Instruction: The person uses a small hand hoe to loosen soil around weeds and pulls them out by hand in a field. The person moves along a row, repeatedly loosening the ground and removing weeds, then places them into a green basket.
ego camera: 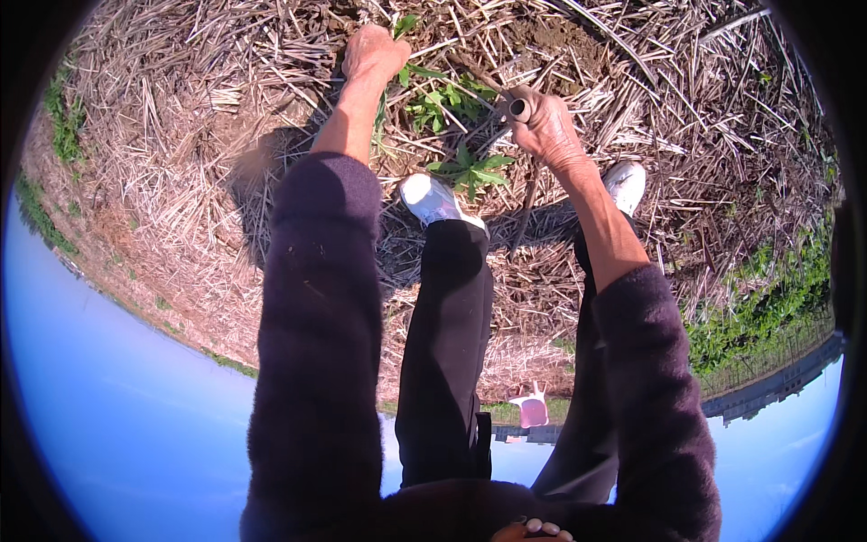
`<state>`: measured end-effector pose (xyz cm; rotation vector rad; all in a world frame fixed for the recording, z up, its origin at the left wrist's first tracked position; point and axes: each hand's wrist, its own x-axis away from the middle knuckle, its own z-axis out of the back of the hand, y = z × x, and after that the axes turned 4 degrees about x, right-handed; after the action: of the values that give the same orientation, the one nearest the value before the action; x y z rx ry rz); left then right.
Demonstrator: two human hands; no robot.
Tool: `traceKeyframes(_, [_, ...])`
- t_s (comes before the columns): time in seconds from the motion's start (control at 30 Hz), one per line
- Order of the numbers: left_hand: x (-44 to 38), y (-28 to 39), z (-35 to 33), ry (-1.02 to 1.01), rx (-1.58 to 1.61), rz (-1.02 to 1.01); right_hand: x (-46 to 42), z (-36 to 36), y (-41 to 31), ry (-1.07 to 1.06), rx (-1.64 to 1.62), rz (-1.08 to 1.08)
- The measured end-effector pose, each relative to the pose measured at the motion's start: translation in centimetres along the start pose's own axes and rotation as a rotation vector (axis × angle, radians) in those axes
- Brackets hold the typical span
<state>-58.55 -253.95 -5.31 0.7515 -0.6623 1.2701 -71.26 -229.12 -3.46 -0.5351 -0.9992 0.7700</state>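
My left hand (376,54) is closed in a fist at the top, left of centre. Green leaves (405,26) stick out beside its fingers, and it appears to grip a leafy plant. My right hand (550,132) is wrapped around a hand tool (520,110) whose hollow round handle end faces me. A brown, narrow part of it seems to run up and left towards the straw; its working end cannot be made out. Between my hands grows a clump of leafy green plants (440,105). Another leafy plant (471,171) stands nearer, by my shoe.
Dry straw stalks (183,169) cover the ground, with bare soil (559,51) at the upper right. My white shoes (430,196) stand in the straw. Behind me are a pink chair (532,410), a green plant strip (765,318) and distant buildings (779,386).
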Motion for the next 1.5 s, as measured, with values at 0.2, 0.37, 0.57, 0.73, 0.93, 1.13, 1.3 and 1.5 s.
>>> traceKeyframes(0.2, [2.2,-0.3,2.0,-0.026,0.058,0.019,3.2,8.0,-9.1,-0.022,0.357,0.034])
traceKeyframes(0.37, [6.1,-2.0,7.0,-0.010,0.367,0.016,9.6,14.2,-11.8,0.064,0.500,-0.051])
traceKeyframes(0.57, [12.3,-18.7,12.2,0.364,0.637,0.311,15.0,16.2,-11.3,-0.123,0.598,-0.065])
traceKeyframes(0.73, [22.6,-21.4,3.0,0.265,0.651,-0.023,12.8,12.4,-10.8,-0.300,0.648,-0.045])
traceKeyframes(0.93, [25.8,-9.2,-5.2,-0.056,-0.251,-0.385,8.7,12.0,-16.3,-0.452,0.691,-0.087])
traceKeyframes(1.13, [17.3,-2.6,-12.4,0.036,-0.624,-0.849,5.7,7.3,-15.9,-0.515,0.682,-0.079])
traceKeyframes(1.3, [10.0,-4.3,-13.1,0.178,-0.726,-0.672,4.3,2.3,-10.9,-0.464,0.717,-0.079])
traceKeyframes(1.5, [9.4,-4.4,-14.9,0.260,-0.588,-0.589,5.3,2.0,6.8,-0.166,0.458,0.222])
